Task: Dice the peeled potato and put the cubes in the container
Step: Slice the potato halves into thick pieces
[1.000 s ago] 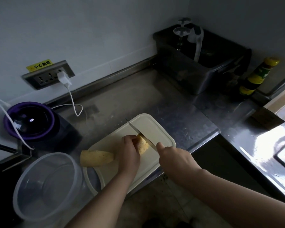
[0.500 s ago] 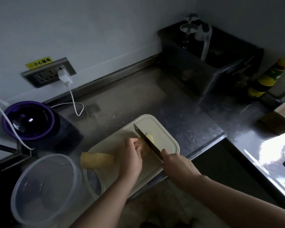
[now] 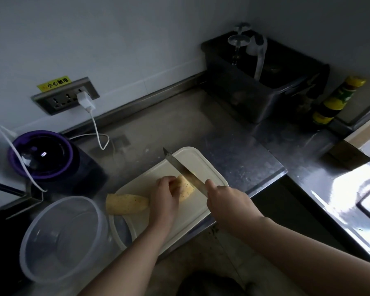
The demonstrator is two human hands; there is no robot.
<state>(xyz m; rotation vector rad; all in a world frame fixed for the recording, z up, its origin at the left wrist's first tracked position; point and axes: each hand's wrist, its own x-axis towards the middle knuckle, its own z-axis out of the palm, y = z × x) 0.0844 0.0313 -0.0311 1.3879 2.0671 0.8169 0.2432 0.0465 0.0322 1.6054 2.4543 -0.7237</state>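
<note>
1. Counter (image 3: 179,124): steel, runs along the wall, then turns toward the right.
2. Bin (image 3: 254,92): dark, in the back right corner against the wall.
3. Container (image 3: 60,242): clear, round and open-topped. It sits near left, just beside the board's left corner.
4. Board (image 3: 197,163): white rectangle set on a slant at the counter's front edge. Its near corner hangs over the edge.
5. Appliance (image 3: 41,154): purple-rimmed, far left, behind the container.
6. Right hand (image 3: 229,201): wrapped round the knife handle, with one finger reaching forward to the base of the blade.
7. Left hand (image 3: 165,195): fingers curled down over the held piece, pinning it to the board.
8. Knife (image 3: 184,169): blade runs on a diagonal, tip far-left and handle near-right. The edge meets the right end of the held piece.
9. Loose piece (image 3: 126,204): peeled potato with its long axis running left to right. The left end pokes past the board's edge, near the container rim. The right end is just beside the left hand.
10. Held piece (image 3: 185,188): peeled potato, stubby, mid-board. Its axis runs from under the left hand out to the right, crosswise to the blade, and the exposed end points at the knife.
</note>
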